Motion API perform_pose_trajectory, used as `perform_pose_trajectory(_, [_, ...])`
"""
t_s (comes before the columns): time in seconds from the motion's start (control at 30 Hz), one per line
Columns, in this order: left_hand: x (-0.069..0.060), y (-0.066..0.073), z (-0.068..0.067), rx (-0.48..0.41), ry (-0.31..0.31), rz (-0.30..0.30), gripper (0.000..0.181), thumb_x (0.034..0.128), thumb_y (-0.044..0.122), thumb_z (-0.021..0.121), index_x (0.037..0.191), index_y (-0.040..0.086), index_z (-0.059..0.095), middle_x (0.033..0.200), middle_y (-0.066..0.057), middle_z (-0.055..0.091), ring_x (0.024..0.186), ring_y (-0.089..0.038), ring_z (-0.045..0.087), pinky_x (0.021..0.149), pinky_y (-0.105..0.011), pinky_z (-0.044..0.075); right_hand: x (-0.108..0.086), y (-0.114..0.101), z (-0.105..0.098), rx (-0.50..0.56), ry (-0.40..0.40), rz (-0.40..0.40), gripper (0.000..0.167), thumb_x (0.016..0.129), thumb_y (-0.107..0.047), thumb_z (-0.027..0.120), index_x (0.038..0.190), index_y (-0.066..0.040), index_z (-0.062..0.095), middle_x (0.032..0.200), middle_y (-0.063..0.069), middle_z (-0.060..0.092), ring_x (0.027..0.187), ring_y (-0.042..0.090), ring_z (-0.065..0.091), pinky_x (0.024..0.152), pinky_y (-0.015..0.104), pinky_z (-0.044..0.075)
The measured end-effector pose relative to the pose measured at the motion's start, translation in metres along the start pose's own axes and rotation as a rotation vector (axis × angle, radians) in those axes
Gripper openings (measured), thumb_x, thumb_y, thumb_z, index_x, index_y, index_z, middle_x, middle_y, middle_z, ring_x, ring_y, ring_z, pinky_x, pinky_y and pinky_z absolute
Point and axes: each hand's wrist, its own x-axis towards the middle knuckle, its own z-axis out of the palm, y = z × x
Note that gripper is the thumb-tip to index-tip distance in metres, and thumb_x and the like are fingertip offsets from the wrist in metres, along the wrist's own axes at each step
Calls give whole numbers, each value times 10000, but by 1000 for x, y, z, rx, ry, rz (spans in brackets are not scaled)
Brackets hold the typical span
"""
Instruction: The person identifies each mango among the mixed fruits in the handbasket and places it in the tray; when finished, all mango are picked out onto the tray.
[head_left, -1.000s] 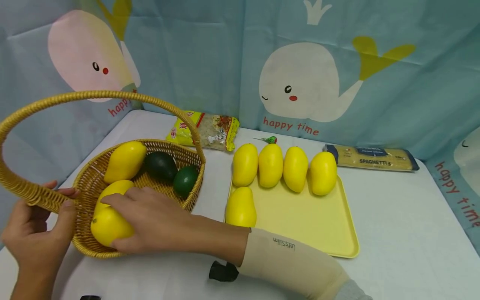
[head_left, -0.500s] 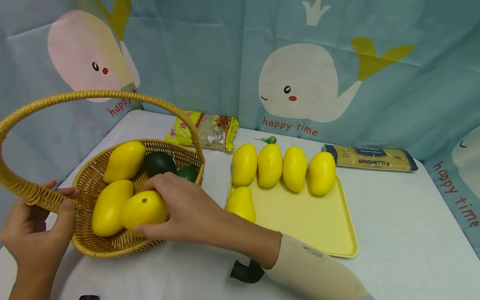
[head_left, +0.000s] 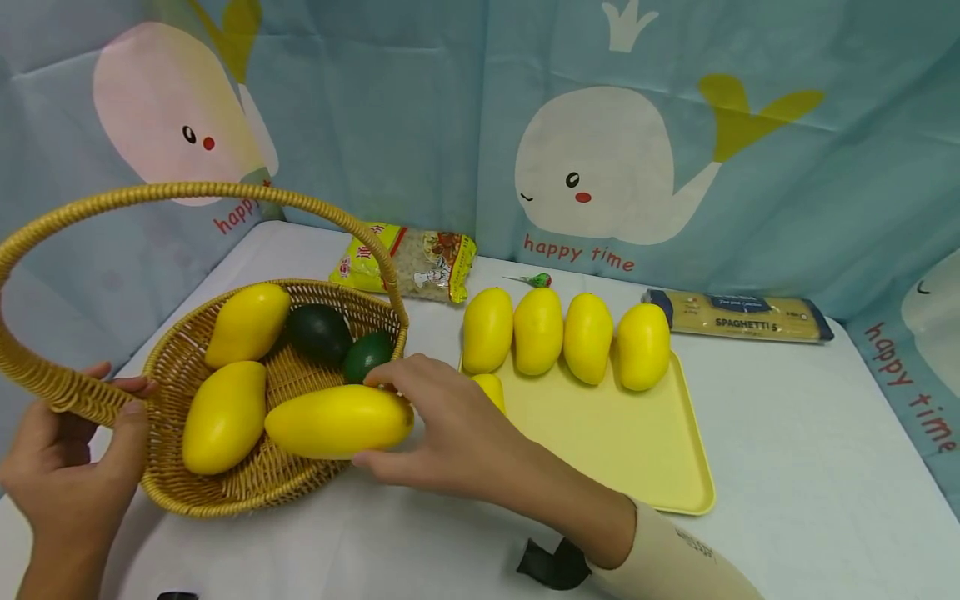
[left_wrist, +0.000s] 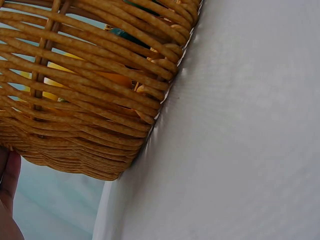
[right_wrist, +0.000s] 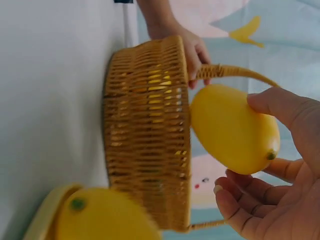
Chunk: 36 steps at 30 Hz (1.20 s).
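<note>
A yellow mango (head_left: pixel 337 422) is pinched at its right end between the thumb and fingers of my right hand (head_left: pixel 457 429), above the right front rim of the wicker basket (head_left: pixel 247 502). In the right wrist view the held mango (right_wrist: pixel 232 127) appears over the basket's edge. My left hand (head_left: pixel 82 475) grips the base of the basket's handle on the left. Inside the basket lie two more mangoes, one at the front (head_left: pixel 225 417) and one at the back (head_left: pixel 249 325), beside a dark green avocado (head_left: pixel 318 333) and a smaller green fruit (head_left: pixel 367 356).
A yellow tray (head_left: pixel 615 450) to the right carries several mangoes (head_left: pixel 540 332), one partly hidden behind my right hand. Behind stand a yellow food bag (head_left: pixel 423 262), a small green-and-red item (head_left: pixel 538 280) and a spaghetti pack (head_left: pixel 742 317). A black strap (head_left: pixel 555 567) hangs by my right wrist.
My right hand has lifted a mango from the front of the basket and carried it rightward to the rim, turning it lengthwise. The left hand stays on the handle.
</note>
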Motion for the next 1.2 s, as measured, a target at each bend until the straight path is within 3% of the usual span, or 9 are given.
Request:
perform_pose_trajectory(0.2, [0, 1, 1, 4, -14, -2, 435, 829, -120, 584, 1264, -123, 596, 1073, -22, 700, 956, -52, 672, 894, -129, 491, -15, 13, -4, 52, -31, 143, 643, 815, -393, 813, 1348, -169, 532, 1115, -73, 621, 939, 31, 559, 766, 181, 517])
perform_pose_trajectory(0.3, [0, 1, 0, 25, -23, -6, 443, 837, -117, 588, 1279, -102, 595, 1083, -9, 696, 965, -44, 667, 901, -126, 486, -17, 16, -3, 67, -47, 171, 619, 812, -380, 820, 1320, -169, 536, 1096, -66, 625, 931, 34, 570, 772, 212, 539])
perform_pose_trajectory(0.5, [-1, 1, 0, 43, -27, -5, 443, 844, -113, 585, 1286, -91, 596, 1089, 3, 691, 971, -37, 663, 904, -127, 483, -20, 18, 0, 111, -56, 156, 558, 810, -280, 837, 1277, -161, 557, 1146, -76, 592, 972, 46, 549, 760, 207, 544])
perform_pose_trajectory(0.63, [-1, 0, 0, 47, -27, -1, 441, 846, -112, 583, 1286, -92, 596, 1091, 12, 688, 972, -36, 662, 903, -127, 483, -21, 18, 3, 118, -64, 151, 624, 821, -274, 831, 1350, -149, 523, 1199, -64, 576, 992, 53, 545, 724, 171, 532])
perform_pose_trajectory(0.8, [-1, -1, -1, 48, -28, -9, 448, 844, -116, 586, 1291, -86, 595, 1093, 17, 688, 971, -38, 663, 904, -128, 483, -21, 18, 5, 86, -60, 127, 732, 826, -292, 828, 1441, -141, 462, 1209, -66, 580, 1017, 50, 545, 791, 168, 522])
perform_pose_trajectory(1.2, [-1, -2, -1, 45, -23, -6, 445, 841, -120, 585, 1285, -92, 597, 1092, 7, 690, 970, -37, 667, 901, -127, 486, -22, 18, 9, 128, -67, 126, 771, 839, -275, 822, 1471, -158, 397, 1315, -28, 531, 969, 35, 566, 757, 187, 551])
